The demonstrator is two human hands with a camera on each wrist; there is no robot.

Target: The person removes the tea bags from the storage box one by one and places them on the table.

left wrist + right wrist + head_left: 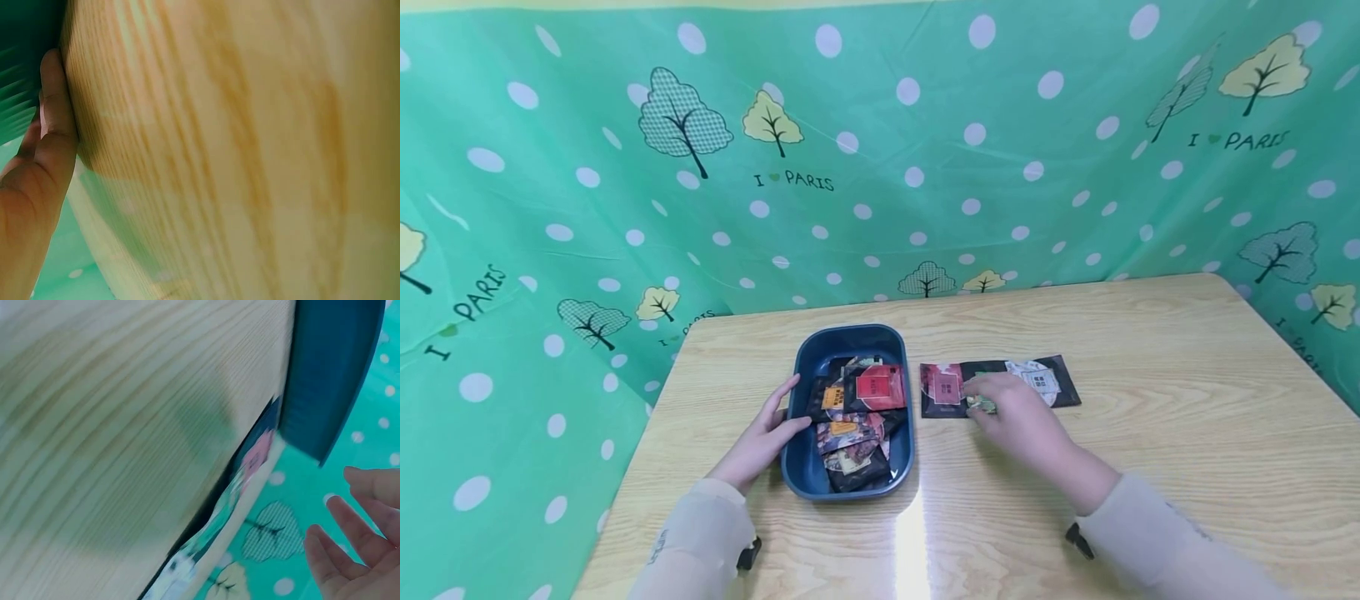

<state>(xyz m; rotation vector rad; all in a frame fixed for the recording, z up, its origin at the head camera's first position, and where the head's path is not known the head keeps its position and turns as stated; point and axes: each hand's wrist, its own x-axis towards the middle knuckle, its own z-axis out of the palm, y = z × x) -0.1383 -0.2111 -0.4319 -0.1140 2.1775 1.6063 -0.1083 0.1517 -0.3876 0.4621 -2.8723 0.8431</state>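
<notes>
My left hand (767,433) lies against the left side of a dark blue plastic bin (842,497), fingers fairly straight along its wall and the thumb at the rim. In the left wrist view those fingers (53,106) stretch beside the bin. Several printed sachets, among them a red one (875,388), are heaped in the bin. To its right three sachets lie in a row: a pink-and-black one (942,389), a green one (981,404) partly covered by my right hand (1018,417), and a white-and-black one (1043,380). The right wrist view shows that hand's fingers loosely bent, holding nothing.
Everything stands on a light wood-grain table (1187,400). Behind and to the left hangs a green curtain (880,167) with white dots and printed trees. A bright light reflection (912,542) crosses the tabletop in front of the bin.
</notes>
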